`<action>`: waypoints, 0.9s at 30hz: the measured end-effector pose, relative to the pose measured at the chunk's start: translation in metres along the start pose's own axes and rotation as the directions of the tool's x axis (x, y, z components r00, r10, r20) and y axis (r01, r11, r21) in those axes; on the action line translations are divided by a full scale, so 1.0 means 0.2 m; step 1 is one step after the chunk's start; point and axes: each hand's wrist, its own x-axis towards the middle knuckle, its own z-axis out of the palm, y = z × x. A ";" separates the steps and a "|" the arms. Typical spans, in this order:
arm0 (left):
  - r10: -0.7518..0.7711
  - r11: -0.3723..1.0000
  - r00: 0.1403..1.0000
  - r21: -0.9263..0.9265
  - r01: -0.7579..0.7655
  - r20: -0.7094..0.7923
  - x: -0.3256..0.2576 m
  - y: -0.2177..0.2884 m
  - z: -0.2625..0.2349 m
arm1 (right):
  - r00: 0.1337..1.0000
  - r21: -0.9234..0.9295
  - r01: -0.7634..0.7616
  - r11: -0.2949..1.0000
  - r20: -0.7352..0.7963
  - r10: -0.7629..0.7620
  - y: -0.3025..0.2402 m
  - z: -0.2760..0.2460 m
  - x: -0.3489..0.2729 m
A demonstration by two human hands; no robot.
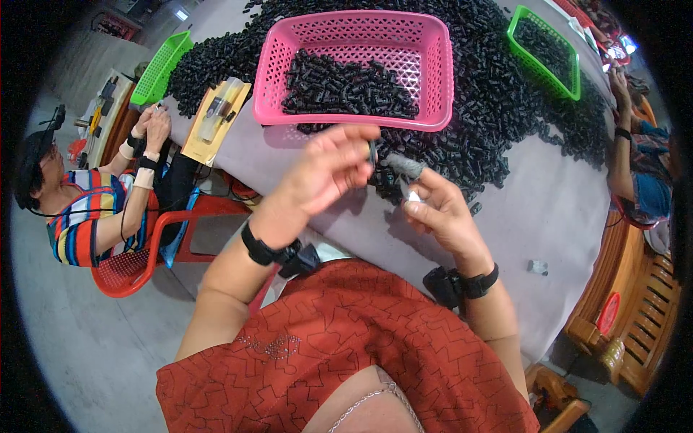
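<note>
The person's left hand (325, 169) is raised above the near edge of the grey cloth-covered table (556, 209), with its fingers bent and its fingertips pinching a small black plastic part (372, 153). The person's right hand (437, 209) is just beside it, at about 4 o'clock from the left hand, and the two hands nearly meet in the middle. The right hand has a grey cloth cover on one finger (406, 165) and pinches a little white piece (413, 195) with its fingertips; what that piece is cannot be told. Each wrist wears a black band with a small black box. At 12 o'clock from the hands sits a pink plastic basket with holes in its sides (433, 65), and it holds a small heap of black parts. All around the basket, and out to 2 o'clock, lies a big pile of small black plastic parts (498, 94) on the table. A green plastic basket (574, 68) sits at 1 o'clock on that pile, and another green plastic basket (160, 68) sits at 10 o'clock on the far left corner. A yellow card with a clear bag on it (215, 121) lies at 10 o'clock, just beside the pink basket. At 9 o'clock another person in a striped shirt (83, 209) sits on a red plastic chair (130, 270). One small grey piece (537, 267) lies alone on the cloth at 4 o'clock.
</note>
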 end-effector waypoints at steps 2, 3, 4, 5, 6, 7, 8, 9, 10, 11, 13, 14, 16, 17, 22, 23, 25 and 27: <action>0.169 0.970 0.985 0.186 -0.158 -0.046 0.08 0.14 0.06 | 0.998 0.016 0.035 0.999 -0.045 -0.034 0.01 -0.01 0.00; 0.248 0.928 0.968 0.297 -0.224 -0.043 0.13 0.21 0.11 | 0.998 0.029 0.030 0.999 -0.060 -0.028 0.02 -0.02 -0.01; 0.328 0.867 0.944 0.408 -0.286 -0.036 0.16 0.25 0.14 | 0.997 0.044 0.024 0.999 -0.068 -0.021 0.03 -0.03 0.00; 0.335 0.863 0.941 0.414 -0.289 -0.042 0.17 0.26 0.14 | 0.997 0.050 0.020 0.999 -0.072 -0.016 0.02 -0.01 0.00; 0.385 0.831 0.920 0.461 -0.312 -0.072 0.17 0.27 0.14 | 0.998 0.052 0.019 0.998 -0.060 -0.016 0.02 -0.01 0.01; 0.424 0.800 0.901 0.506 -0.324 -0.094 0.17 0.27 0.14 | 0.997 0.045 0.016 0.999 -0.073 -0.013 0.03 -0.01 0.00; 0.421 0.799 0.902 0.510 -0.319 -0.096 0.16 0.27 0.14 | 0.996 0.039 0.013 0.999 -0.086 -0.010 0.03 -0.02 0.00; 0.393 0.797 0.917 0.525 -0.300 -0.072 0.12 0.26 0.13 | 0.997 0.068 0.031 0.997 -0.066 -0.026 0.03 -0.03 0.00; 0.363 0.794 0.931 0.539 -0.281 -0.050 0.09 0.23 0.13 | 0.997 0.076 0.030 0.997 -0.066 -0.025 0.03 -0.03 0.00; 0.332 0.765 0.941 0.603 -0.228 -0.066 0.05 0.20 0.10 | 0.997 0.062 0.018 0.998 -0.081 -0.012 0.03 -0.03 0.01; 0.281 0.694 0.951 0.712 -0.105 -0.133 -0.04 0.14 -0.01 | 0.996 0.038 -0.001 0.999 -0.089 0.005 0.03 -0.03 0.01; 0.243 0.605 0.948 0.796 0.016 -0.204 -0.07 0.11 -0.06 | 0.996 0.040 -0.001 0.999 -0.087 0.005 0.04 -0.02 0.01; 0.333 0.416 0.927 0.909 0.021 -0.173 -0.11 0.03 -0.14 | 0.996 -0.002 -0.030 1.000 -0.086 0.030 0.03 -0.01 0.02; 0.412 0.209 0.903 0.977 0.037 -0.122 -0.11 0.01 -0.16 | 0.996 -0.005 -0.031 0.999 -0.084 0.031 0.04 -0.01 0.02; 0.307 -0.221 0.951 0.974 0.049 0.022 -0.11 0.01 -0.18 | 0.996 -0.025 -0.012 1.000 -0.091 0.010 0.07 -0.01 0.01; 0.290 -0.206 0.957 0.978 0.040 0.022 -0.10 0.01 -0.17 | 0.996 -0.027 -0.011 1.000 -0.090 0.008 0.06 -0.01 0.00; 0.270 -0.193 0.963 0.981 0.029 0.025 -0.10 0.01 -0.16 | 0.995 -0.074 -0.025 0.997 -0.102 0.018 0.05 0.00 0.00; 0.308 -0.313 0.947 0.950 0.013 0.089 -0.11 -0.01 -0.15 | 0.994 -0.081 -0.020 0.997 -0.108 0.011 0.05 0.01 0.00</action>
